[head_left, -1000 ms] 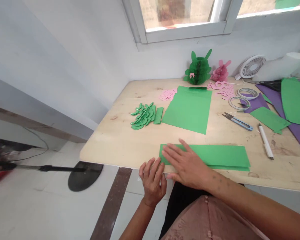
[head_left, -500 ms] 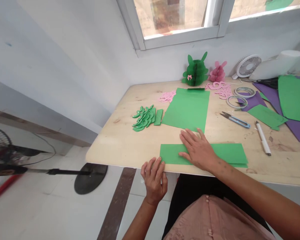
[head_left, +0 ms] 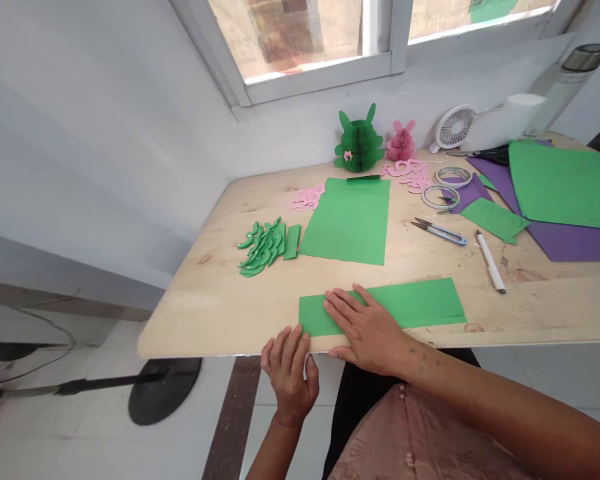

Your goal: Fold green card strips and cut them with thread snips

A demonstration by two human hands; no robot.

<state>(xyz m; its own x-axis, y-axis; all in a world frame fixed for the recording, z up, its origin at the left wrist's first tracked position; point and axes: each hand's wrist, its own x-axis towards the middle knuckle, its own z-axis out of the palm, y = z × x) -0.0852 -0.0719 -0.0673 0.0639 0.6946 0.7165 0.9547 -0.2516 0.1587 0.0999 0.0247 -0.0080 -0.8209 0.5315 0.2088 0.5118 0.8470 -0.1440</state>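
A folded strip of green paper (head_left: 415, 301) lies along the front edge of the table. My right hand (head_left: 363, 327) rests flat on it, fingers stretched and thumb apart near the table's edge. At the strip's left end, my left hand (head_left: 291, 373) has its fingertips on the table edge by the paper's lower corner; its fingers are loosely bent and apart. Beyond the strip lies a larger green sheet (head_left: 353, 223). To its left sit a small green rectangle (head_left: 292, 241) and a pile of curved green cutouts (head_left: 263, 248).
At the back stand a green paper honeycomb figure (head_left: 360, 145), a pink one (head_left: 401, 141) and a small white fan (head_left: 454, 127). On the right are thread snips (head_left: 440, 231), a white marker (head_left: 491, 262), tape rolls (head_left: 453, 177), black-handled scissors (head_left: 495, 155) and purple paper (head_left: 575, 241).
My right hand has slid toward the strip's left end and the near edge. The strip now lies at a slight slant. The view has shifted to the right.
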